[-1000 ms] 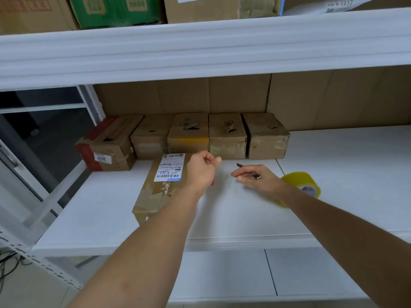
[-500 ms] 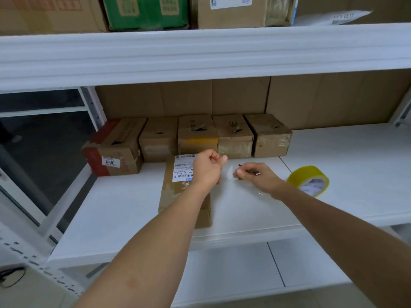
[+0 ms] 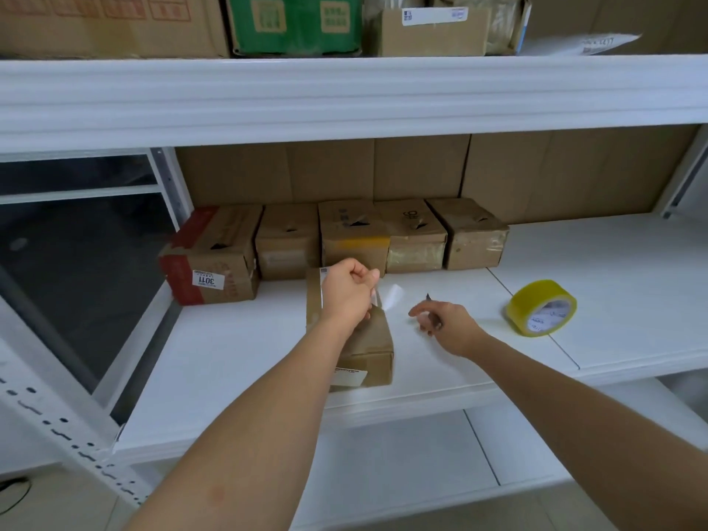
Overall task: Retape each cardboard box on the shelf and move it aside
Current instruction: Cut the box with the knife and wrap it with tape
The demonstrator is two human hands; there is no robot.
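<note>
On shelf (image 3: pixel 237 362) | box (image 3: pixel 369 348) under left hand (image 3: pixel 346 297), pinching tape strip (image 3: pixel 391 297) | right hand (image 3: pixel 448 325) beside, gripping cutter (image 3: pixel 432 312)

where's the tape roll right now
In the head view the yellow tape roll sits on the white shelf at the right, just beyond the right hand and right of the row of boxes.

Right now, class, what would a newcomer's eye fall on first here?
Two bare arms reach onto the white shelf: the left hand pinches a strip of clear tape above a cardboard box. The right hand holds a small dark tool. A yellow tape roll lies to the right, and five boxes line the back.
</note>
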